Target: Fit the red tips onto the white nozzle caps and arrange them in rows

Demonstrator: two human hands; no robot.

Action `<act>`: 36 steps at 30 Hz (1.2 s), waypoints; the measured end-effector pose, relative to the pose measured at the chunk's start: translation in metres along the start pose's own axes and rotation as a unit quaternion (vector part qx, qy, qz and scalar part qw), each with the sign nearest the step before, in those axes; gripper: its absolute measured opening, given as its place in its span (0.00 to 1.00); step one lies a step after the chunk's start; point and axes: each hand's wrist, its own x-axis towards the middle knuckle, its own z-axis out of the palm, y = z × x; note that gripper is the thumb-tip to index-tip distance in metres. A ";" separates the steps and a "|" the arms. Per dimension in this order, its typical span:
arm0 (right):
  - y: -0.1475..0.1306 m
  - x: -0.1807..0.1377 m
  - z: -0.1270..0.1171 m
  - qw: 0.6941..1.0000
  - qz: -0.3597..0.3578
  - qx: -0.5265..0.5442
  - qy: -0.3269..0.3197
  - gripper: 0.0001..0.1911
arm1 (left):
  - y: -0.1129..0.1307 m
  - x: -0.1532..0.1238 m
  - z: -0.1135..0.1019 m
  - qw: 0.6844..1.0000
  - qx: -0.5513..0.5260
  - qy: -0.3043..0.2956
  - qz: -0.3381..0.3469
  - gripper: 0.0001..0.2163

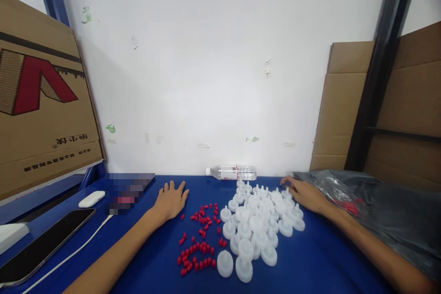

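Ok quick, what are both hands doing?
Left hand: open, flat on the blue table, holding nothing.
Right hand: open, touching the white caps.

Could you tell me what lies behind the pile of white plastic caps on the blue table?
Behind the white caps a clear water bottle lies on its side against the white wall. The right hand covers the pile's far right edge, hiding whatever is beneath it.

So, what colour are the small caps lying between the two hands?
The small caps are red, seen best in the head view, lying on the blue table.
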 end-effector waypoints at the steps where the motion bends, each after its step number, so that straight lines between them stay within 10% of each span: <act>1: 0.000 0.000 0.000 1.000 -0.001 0.000 -0.001 0.16 | 0.000 0.000 0.000 1.000 0.001 -0.001 0.000 0.28; 36: 0.002 0.001 0.003 1.000 0.007 0.009 0.007 0.14 | -0.003 0.004 0.006 1.000 -0.002 0.007 0.001 0.28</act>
